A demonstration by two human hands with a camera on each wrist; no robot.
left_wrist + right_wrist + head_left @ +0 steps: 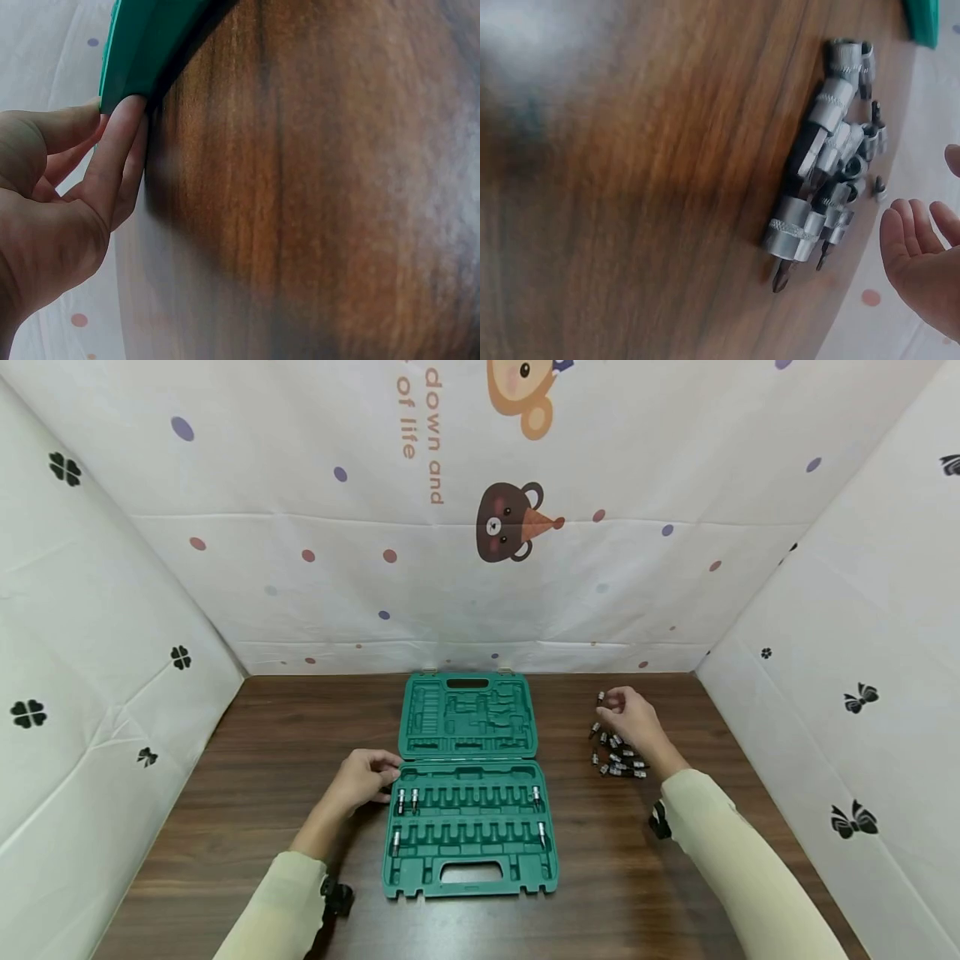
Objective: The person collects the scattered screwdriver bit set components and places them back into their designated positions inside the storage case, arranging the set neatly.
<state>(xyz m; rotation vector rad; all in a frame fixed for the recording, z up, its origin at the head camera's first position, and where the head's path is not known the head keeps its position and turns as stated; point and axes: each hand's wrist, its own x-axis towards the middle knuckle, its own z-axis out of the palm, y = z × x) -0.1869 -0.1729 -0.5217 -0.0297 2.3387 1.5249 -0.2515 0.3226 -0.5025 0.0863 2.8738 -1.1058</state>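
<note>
A green socket-bit case (470,885) lies unfolded on the table, with a few silver bit sockets (415,800) standing in its near half. My left hand (363,777) grips the case's left edge near the hinge, thumb above and fingers along the side; the left wrist view shows fingertips (131,105) against the green plastic. To the right, my right hand (633,718) hovers at the far side of a loose pile of bit sockets (618,758). Its fingers (911,232) are loosely bent, the thumb apart. One bit socket (601,697) is right by its fingertips.
The case lid (468,743) lies flat toward the back, its moulded slots facing up. Dark wood tabletop (285,735) surrounds the case. Printed white cloth walls (435,585) stand along the table's back and both sides.
</note>
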